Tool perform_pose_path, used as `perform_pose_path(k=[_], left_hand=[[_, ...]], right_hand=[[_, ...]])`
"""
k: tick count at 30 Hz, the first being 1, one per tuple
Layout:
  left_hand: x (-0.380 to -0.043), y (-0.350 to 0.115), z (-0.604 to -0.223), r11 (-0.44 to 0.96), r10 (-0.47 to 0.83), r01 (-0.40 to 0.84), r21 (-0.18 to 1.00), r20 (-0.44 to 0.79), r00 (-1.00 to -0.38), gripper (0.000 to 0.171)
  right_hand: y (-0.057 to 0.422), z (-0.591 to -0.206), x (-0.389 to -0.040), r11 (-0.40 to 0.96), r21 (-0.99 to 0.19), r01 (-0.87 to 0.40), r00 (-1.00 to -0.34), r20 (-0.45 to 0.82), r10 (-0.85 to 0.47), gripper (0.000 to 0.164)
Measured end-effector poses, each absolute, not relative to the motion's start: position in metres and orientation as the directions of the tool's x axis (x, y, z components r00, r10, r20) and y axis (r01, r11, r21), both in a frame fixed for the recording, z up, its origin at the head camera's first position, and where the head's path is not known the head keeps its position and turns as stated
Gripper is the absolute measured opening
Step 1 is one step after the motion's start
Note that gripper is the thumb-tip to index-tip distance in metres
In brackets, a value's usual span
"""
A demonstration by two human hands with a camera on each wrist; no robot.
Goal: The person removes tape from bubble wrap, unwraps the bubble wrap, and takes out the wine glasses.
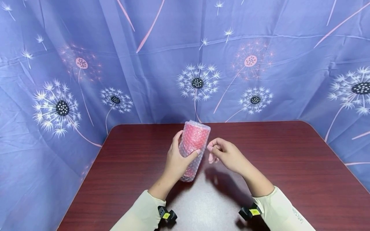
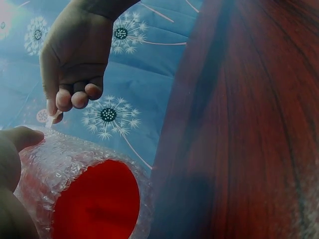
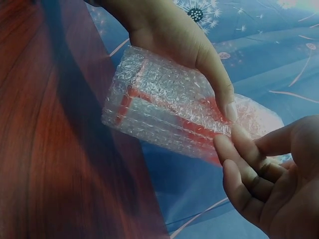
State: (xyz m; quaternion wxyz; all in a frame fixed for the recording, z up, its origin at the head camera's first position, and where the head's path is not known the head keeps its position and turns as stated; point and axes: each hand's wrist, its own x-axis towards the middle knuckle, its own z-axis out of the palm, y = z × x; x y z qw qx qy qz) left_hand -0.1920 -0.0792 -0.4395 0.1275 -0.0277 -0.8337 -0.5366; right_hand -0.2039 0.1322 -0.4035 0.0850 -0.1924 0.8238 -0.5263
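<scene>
Head view shows the left hand (image 1: 176, 161) wrapped round the side of a bubble-wrapped red cylinder (image 1: 195, 137), its thumb laid across the front and its fingers behind. The right hand (image 1: 229, 156) is just beside the cylinder's right side, thumb and forefinger brought together, the other fingers curled in. From the left wrist, those fingertips seem to pinch a small pale strip (image 2: 49, 121) at the wrap; whether it is tape or a loose edge of plastic cannot be told. The right wrist view sets these fingers close by the left thumb, along the wrapped side.

The cylinder is held tilted between the two hands, its top leaning right; the head view does not settle whether its lower end touches the worktop (image 1: 133, 154). Clear bubble wrap (image 1: 199, 160) covers its sides, while one round end shows bare red from the left wrist.

Farther out are two pale sleeves (image 1: 284, 211), two small black wrist cameras (image 1: 172, 216) and a blue dandelion-print cloth (image 1: 156, 80) behind the worktop.

The step in hand looks like work on the wrap's fastening, opening or sealing. The next move calls for a steady left grip and a careful right-hand pull or press along the strip.
</scene>
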Motion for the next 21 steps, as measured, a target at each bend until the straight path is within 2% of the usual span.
perform_pose_path(k=[21], left_hand=[[-0.1916, -0.0785, -0.4416, 0.427, -0.062, 0.211, 0.879, 0.261, -0.963, 0.093]], right_hand=[[0.1312, -0.4025, -0.2037, 0.374, -0.897, -0.235, -0.9, 0.056, -0.432, 0.02]])
